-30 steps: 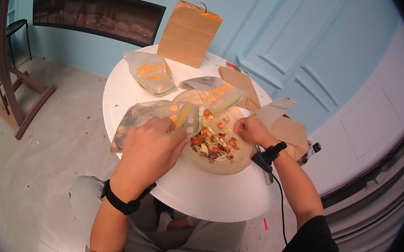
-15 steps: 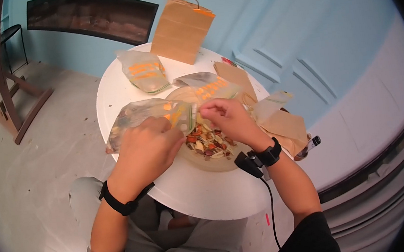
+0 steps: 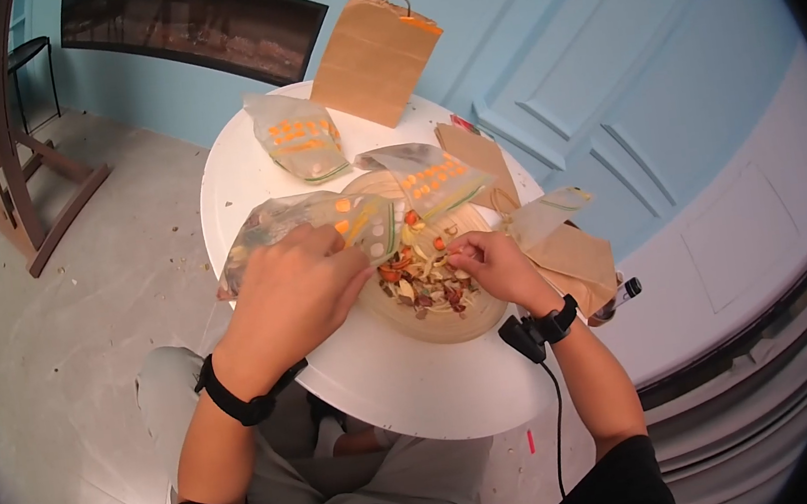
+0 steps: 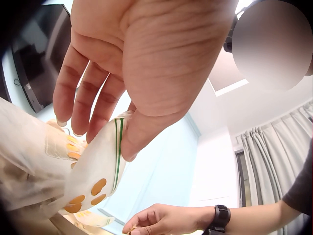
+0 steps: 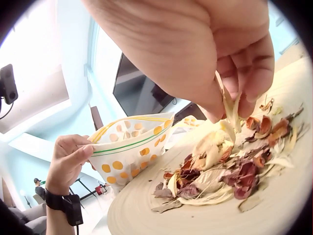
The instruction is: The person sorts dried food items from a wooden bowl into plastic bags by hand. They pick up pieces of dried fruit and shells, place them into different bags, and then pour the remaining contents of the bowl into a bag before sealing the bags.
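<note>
My left hand (image 3: 297, 285) pinches the rim of a zip bag (image 5: 127, 164) with orange dots between thumb and fingers, and the bag's mouth gapes toward the right. In the right wrist view, my right hand (image 5: 234, 63) pinches pale, dried petal-like strips (image 5: 229, 105) between thumb and fingers, low over a loose pile of dried plant pieces (image 5: 244, 178). The pile mixes dark red, orange and cream bits on a round, pale wooden-looking board (image 5: 142, 210). Some mixed contents show through the bag's wall in the head view.
Two more dotted zip bags, one at the back left (image 3: 300, 144) and one behind the pile (image 3: 435, 183), lie on the round white table (image 3: 412, 402). A brown paper bag (image 3: 375, 59) stands at the back. Flat brown paper bags (image 3: 572, 267) lie on the right.
My right hand went from the board's right side to the bag's mouth, then back right over the pile, where it now pinches pale strips. My left hand keeps its hold on the bag.
</note>
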`<state>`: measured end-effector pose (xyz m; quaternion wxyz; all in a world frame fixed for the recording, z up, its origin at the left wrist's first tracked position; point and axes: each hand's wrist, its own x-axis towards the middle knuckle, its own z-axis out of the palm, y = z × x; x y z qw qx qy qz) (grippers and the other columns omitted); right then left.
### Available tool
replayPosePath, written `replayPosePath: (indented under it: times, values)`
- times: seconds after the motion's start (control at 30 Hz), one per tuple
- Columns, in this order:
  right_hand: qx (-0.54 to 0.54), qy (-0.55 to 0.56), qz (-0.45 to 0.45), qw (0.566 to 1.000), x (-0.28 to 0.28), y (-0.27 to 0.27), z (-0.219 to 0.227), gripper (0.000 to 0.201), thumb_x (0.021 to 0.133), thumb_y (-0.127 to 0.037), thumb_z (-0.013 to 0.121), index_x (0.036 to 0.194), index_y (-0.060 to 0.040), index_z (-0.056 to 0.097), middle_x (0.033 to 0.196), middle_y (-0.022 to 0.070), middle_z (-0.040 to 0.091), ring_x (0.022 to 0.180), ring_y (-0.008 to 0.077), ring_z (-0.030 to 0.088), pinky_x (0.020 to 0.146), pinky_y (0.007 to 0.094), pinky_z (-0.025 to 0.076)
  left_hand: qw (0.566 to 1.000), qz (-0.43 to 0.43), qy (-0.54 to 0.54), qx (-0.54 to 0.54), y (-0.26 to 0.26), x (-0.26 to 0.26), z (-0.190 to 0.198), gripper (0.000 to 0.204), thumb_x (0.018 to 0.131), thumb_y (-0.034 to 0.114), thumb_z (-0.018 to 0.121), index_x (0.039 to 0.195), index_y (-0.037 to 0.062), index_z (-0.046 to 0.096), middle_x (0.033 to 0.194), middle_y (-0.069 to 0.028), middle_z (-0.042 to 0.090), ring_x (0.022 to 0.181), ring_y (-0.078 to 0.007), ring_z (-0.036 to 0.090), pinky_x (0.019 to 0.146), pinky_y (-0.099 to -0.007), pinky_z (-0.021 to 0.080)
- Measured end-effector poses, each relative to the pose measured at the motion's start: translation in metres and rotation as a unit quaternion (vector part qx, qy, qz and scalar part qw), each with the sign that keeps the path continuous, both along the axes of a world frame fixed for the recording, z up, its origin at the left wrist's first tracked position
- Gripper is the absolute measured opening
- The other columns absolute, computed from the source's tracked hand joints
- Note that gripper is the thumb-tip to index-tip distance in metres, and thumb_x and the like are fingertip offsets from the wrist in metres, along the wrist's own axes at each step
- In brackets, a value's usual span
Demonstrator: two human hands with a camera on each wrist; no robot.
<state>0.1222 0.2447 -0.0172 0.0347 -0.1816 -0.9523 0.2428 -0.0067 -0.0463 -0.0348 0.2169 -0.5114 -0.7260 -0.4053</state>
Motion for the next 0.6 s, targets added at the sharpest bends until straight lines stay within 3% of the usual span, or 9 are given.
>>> replayPosePath:
  times: [0.17, 0.27, 0.37, 0.47, 0.6]
  values:
    - [0.128, 0.020, 0.006, 0.991, 0.002, -0.005, -0.003, 0.035, 0.090, -0.026, 0.076, 0.115, -0.0016, 0.071, 0.092, 0.0158, 0.073, 0.083, 0.0264, 0.070, 0.075, 0.0357, 0.054, 1.000, 0.000, 0.002, 0.009, 0.000, -0.001, -0.002, 0.009, 0.083, 0.017, 0.077, 0.084, 0.0088, 0.075, 0.079, -0.0055, 0.065, 0.075, -0.0267, 0.064, 0.063, -0.0403, 0.051]
    - [0.035, 0.045, 0.056, 0.997, -0.001, -0.023, -0.005, 0.037, 0.089, -0.028, 0.076, 0.116, -0.0040, 0.072, 0.094, 0.0166, 0.072, 0.090, 0.0286, 0.069, 0.077, 0.0381, 0.054, 1.000, 0.000, 0.002, 0.003, 0.001, 0.001, 0.000, 0.009, 0.082, 0.018, 0.077, 0.084, 0.0086, 0.075, 0.080, -0.0057, 0.065, 0.075, -0.0268, 0.064, 0.063, -0.0405, 0.051]
    - [0.065, -0.036, 0.150, 0.986, -0.006, -0.047, -0.002, 0.038, 0.088, -0.023, 0.078, 0.118, -0.0009, 0.070, 0.091, 0.0122, 0.071, 0.080, 0.0206, 0.066, 0.070, 0.0324, 0.053, 1.000, 0.000, 0.005, -0.001, 0.004, 0.003, 0.002, 0.010, 0.082, 0.018, 0.077, 0.084, 0.0083, 0.075, 0.080, -0.0060, 0.065, 0.075, -0.0271, 0.064, 0.064, -0.0407, 0.051]
    - [0.099, -0.039, 0.141, 0.984, -0.007, -0.049, -0.007, 0.029, 0.088, -0.026, 0.076, 0.106, -0.0037, 0.071, 0.092, 0.0136, 0.072, 0.086, 0.0289, 0.070, 0.074, 0.0369, 0.054, 1.000, 0.000, 0.003, 0.001, 0.005, 0.003, 0.001, 0.010, 0.082, 0.018, 0.077, 0.083, 0.0080, 0.074, 0.080, -0.0063, 0.065, 0.075, -0.0274, 0.064, 0.064, -0.0411, 0.051]
    - [0.042, -0.028, 0.045, 0.998, -0.010, -0.036, -0.002, 0.025, 0.089, -0.023, 0.075, 0.103, -0.0021, 0.070, 0.091, 0.0127, 0.073, 0.079, 0.0284, 0.071, 0.073, 0.0374, 0.054, 1.000, 0.003, -0.002, 0.007, 0.002, 0.001, 0.000, 0.010, 0.082, 0.017, 0.077, 0.083, 0.0076, 0.074, 0.080, -0.0063, 0.065, 0.075, -0.0277, 0.064, 0.065, -0.0412, 0.051]
